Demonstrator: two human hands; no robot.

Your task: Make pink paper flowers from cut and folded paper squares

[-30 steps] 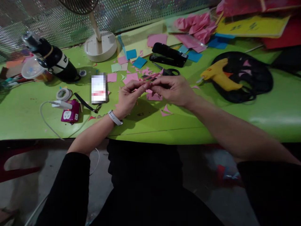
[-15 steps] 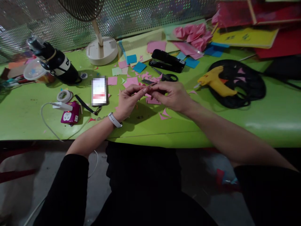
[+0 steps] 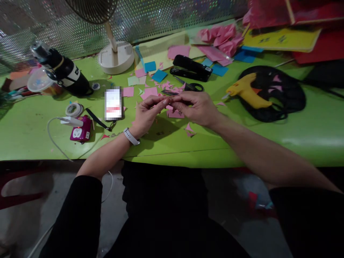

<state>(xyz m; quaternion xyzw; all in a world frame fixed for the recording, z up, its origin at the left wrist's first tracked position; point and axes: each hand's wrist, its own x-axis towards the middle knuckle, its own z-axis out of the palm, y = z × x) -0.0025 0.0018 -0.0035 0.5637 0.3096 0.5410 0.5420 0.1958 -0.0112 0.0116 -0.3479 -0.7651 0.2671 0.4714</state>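
Note:
My left hand point(image 3: 149, 116) and my right hand point(image 3: 197, 108) meet above the green table, thumbs and forefingers pinched together at the tips. Whatever lies between the fingertips is small and mostly hidden; I cannot make it out. Under and behind the hands are pink paper scraps point(image 3: 172, 86) and a square of pink paper point(image 3: 175, 114). Dark-handled scissors point(image 3: 195, 87) lie just beyond my right hand. A black stapler point(image 3: 191, 68) sits farther back. Left of my left hand is a phone point(image 3: 113, 104) with its screen lit.
A yellow glue gun point(image 3: 249, 91) rests on a black pouch to the right. At left are a magenta power adapter point(image 3: 81, 129) with a white cable, a tape roll point(image 3: 73, 109) and a black bottle point(image 3: 67, 73). A fan point(image 3: 115, 57) and crumpled pink paper point(image 3: 223, 38) are at the back.
Both hands stay nearly in place, fingertips still together. The fingers of my right hand have shifted slightly, and a dark sliver above the fingertips shows less.

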